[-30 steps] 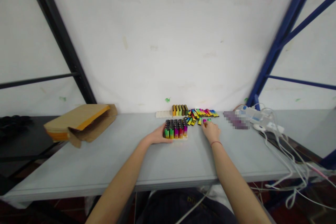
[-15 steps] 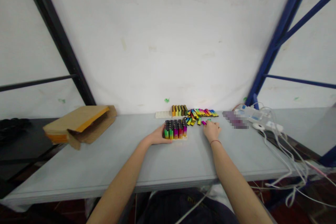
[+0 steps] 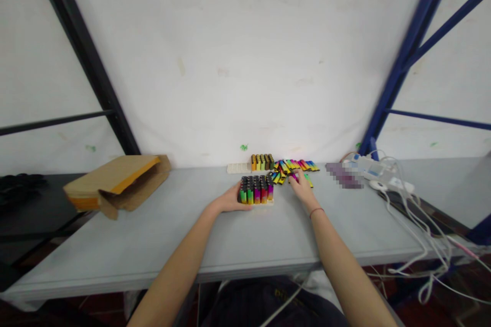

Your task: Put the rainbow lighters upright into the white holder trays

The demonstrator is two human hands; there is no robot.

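My left hand [image 3: 230, 199] is wrapped around the left side of a white tray [image 3: 264, 203] packed with upright, multicoloured lighters [image 3: 257, 191] with black tops. To the right, my right hand [image 3: 302, 189] is closed, its fingertips on a purple lighter [image 3: 293, 178] at the near edge of a loose pile. Part of that lighter is hidden by the fingers. Just right of this hand lies a green and yellow lighter [image 3: 309, 180]. The pile of loose lighters [image 3: 282, 168] spreads behind, many lying on their sides.
Behind the tray stands another block of upright lighters [image 3: 262, 162], beside a white slotted tray [image 3: 238, 167]. An open cardboard box [image 3: 115, 179] sits at left. White cables and a power strip [image 3: 374, 167] lie at right, near a blurred purple item [image 3: 344, 175].
My right hand has moved left, onto the purple lighter, uncovering the green and yellow one. My left hand and the tray have stayed in place.
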